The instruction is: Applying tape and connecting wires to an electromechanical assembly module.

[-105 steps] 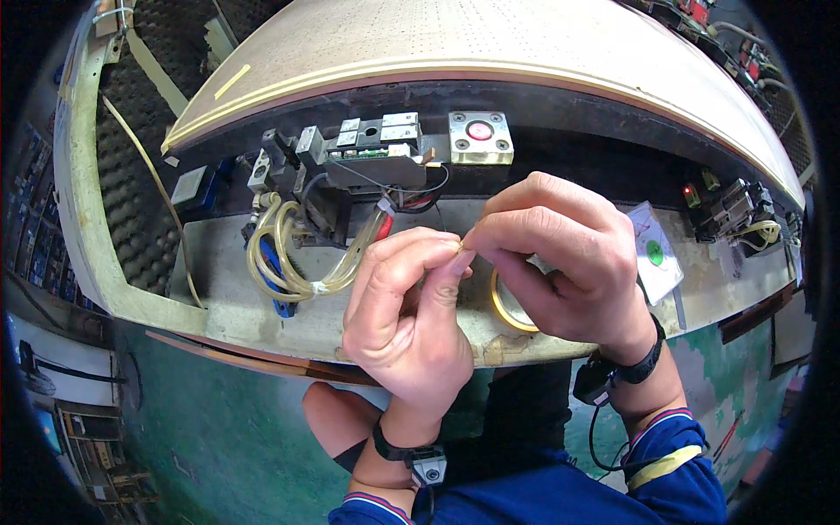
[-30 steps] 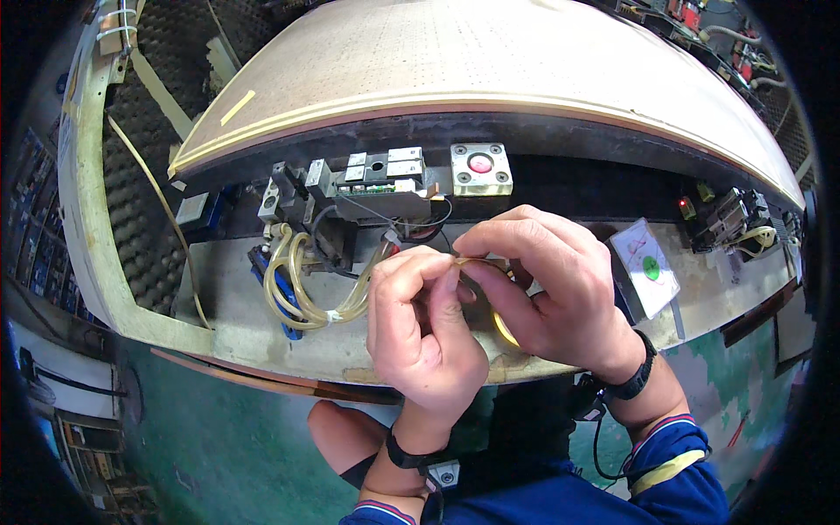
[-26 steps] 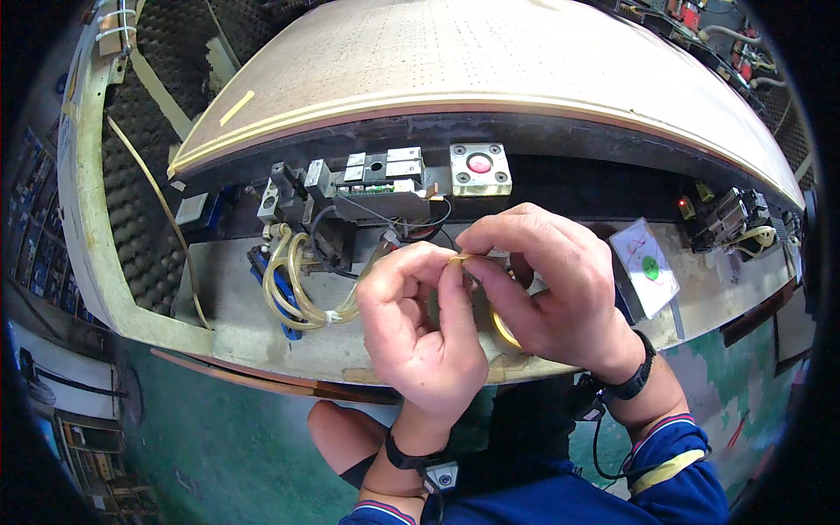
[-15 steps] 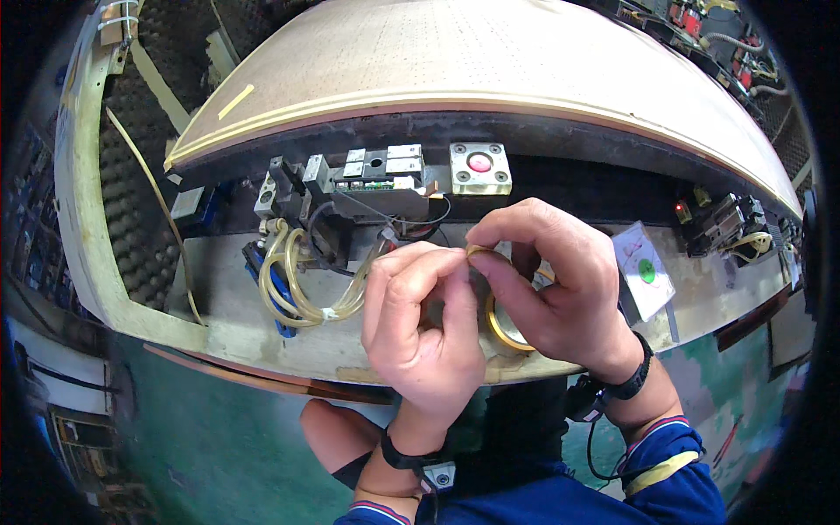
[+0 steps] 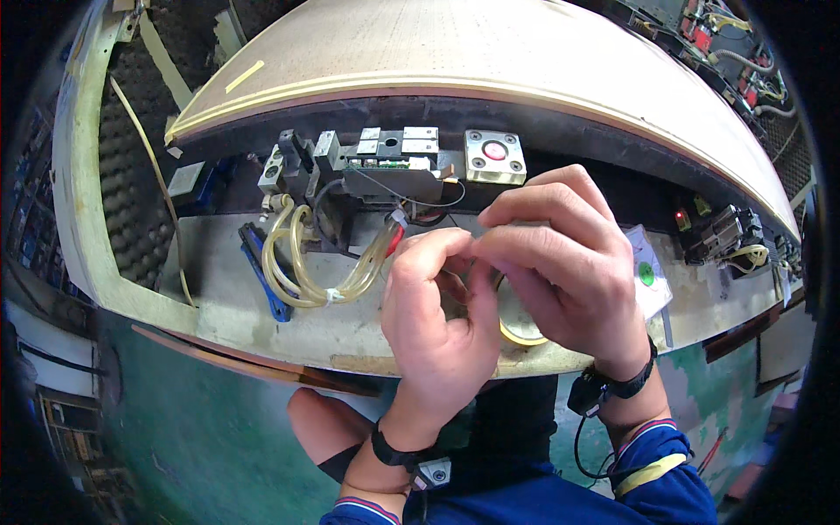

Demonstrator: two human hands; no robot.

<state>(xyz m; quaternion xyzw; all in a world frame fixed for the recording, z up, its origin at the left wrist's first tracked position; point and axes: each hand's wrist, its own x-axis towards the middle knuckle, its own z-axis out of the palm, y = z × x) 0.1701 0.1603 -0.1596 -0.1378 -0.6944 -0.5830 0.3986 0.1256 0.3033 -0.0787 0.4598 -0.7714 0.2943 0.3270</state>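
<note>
My left hand (image 5: pixel 440 328) and my right hand (image 5: pixel 573 262) meet fingertip to fingertip above the front of the bench. Both are closed in a pinch, thumbs against curled fingers. Whatever lies between the fingertips is hidden or too small to name. Partly covered by my right hand, a round thing with a yellow rim (image 5: pixel 523 339), which looks like a roll of tape, rests on the bench. A clear card-like sheet with a green round spot (image 5: pixel 646 273) lies just right of my right hand.
On the bench (image 5: pixel 227 311), left of my hands, are coiled clear yellowish hoses (image 5: pixel 302 280) and a blue-handled tool (image 5: pixel 276 302). Behind stand a black block with silver plates (image 5: pixel 394 166) and a square metal plate with a red centre (image 5: pixel 494 153). A large pale panel (image 5: pixel 455 52) rises beyond.
My right hand's fingers have curled further over the pinch, and the small yellowish bit seen between the fingertips is now hidden. The whole view has shifted slightly.
</note>
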